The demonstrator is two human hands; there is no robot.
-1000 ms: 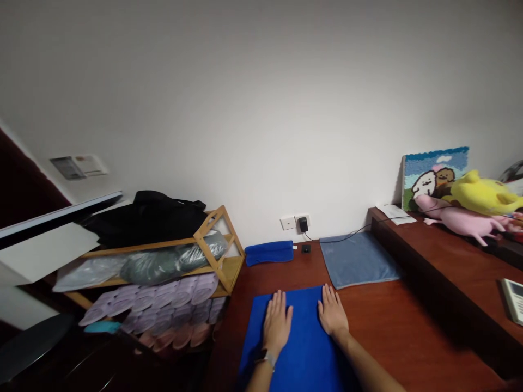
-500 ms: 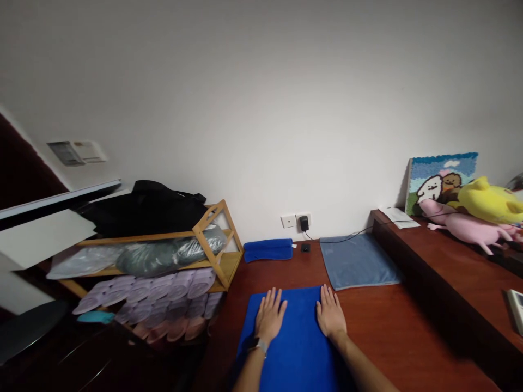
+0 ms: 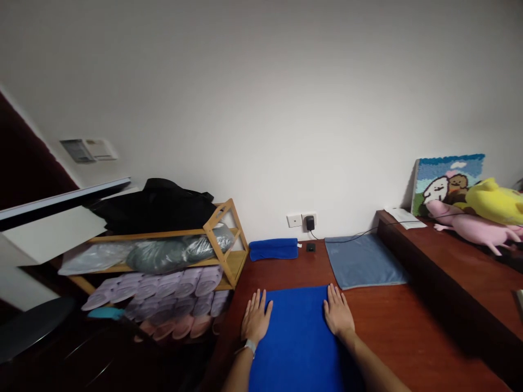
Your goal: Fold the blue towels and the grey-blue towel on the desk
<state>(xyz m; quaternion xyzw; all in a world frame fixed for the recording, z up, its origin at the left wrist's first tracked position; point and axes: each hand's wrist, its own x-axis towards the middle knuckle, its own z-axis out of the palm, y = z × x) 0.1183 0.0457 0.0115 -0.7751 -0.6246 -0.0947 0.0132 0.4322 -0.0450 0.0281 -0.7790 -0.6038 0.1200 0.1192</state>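
Note:
A bright blue cloth (image 3: 298,337) lies spread flat on the reddish-brown table (image 3: 388,326). My left hand (image 3: 256,318) rests flat at the cloth's left edge, fingers extended and thumb apart, with a watch on its wrist. My right hand (image 3: 339,313) lies flat on the cloth's upper right edge, its fingers stretched forward. Neither hand holds anything. Beyond them, a folded blue cloth (image 3: 273,249) sits near the wall, and a grey-blue cloth (image 3: 363,261) lies flat at the back right.
On the left, a wooden rack (image 3: 235,267) holds a black bag (image 3: 159,207), plastic-wrapped items and several slippers. A black plug (image 3: 310,222) is in the wall socket, its cable running right. Plush toys (image 3: 478,223) lie on the raised ledge (image 3: 457,261) at right.
My left hand has moved left across the blue cloth to its left edge. My right hand stays at the right edge. The view has shifted slightly.

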